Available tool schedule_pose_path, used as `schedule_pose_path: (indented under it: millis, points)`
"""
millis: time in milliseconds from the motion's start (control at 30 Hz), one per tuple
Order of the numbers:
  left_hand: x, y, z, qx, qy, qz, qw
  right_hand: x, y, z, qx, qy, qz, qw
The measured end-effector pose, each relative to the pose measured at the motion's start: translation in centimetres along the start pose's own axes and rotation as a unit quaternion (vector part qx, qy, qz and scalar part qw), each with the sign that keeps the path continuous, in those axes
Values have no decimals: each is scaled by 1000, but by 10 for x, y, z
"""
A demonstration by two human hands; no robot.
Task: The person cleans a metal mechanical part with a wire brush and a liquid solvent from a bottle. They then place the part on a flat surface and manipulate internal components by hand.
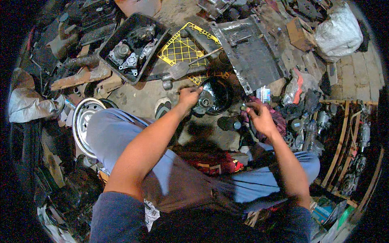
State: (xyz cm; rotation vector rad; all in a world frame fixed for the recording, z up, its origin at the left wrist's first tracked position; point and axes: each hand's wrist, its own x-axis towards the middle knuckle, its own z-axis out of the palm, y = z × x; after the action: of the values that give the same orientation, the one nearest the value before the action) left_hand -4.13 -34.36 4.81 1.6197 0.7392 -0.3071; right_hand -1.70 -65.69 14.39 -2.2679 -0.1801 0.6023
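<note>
My left hand [189, 99] is closed at the left edge of a round black basin [226, 91] with a shiny, wet-looking inside. Its fingers grip the side of a round grey metal part with a hub [205, 103], which overlaps the basin; the fingertips are partly hidden. To the right, my right hand [261, 118] is raised with thumb and fingers pinched. Whatever is between them is too small to name. Below that hand lies a crumpled maroon cloth [276, 120]. A dark cylinder with a pale end [237, 125] lies between the basin and the cloth.
A black tray [106, 67] of metal engine parts stands at the far left. Beside it are a yellow plastic grate [178, 47], a mallet-like tool [179, 70] and a flat metal pan [255, 56]. A wheel rim [80, 125] leans by my left knee; scrap crowds both sides.
</note>
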Motion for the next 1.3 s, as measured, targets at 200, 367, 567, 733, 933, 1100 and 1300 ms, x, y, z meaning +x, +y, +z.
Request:
schedule_pose_path:
  millis: [200,367,567,733,933,1100,1300]
  points:
    - [9,6,23,137,29,41,989,-20,-10,27,-103,-71,-44,991]
    - [20,-13,27,159,1,10,987,-23,14,43,-235,-38,-152,959]
    - [-9,38,38,165,-100,41,980,-8,54,41,-277,-115,-45,953]
    - [-71,93,14,194,-191,112,956,-18,40,32,-269,-128,-48,954]
    - [-133,152,-31,177,-205,215,938,-32,27,27,-293,-117,-40,948]
    - [-158,229,-33,189,-60,291,936,-38,25,25,-277,-71,-16,958]
    - [-98,281,0,229,-2,324,918,-57,-11,-10,-243,2,-45,969]
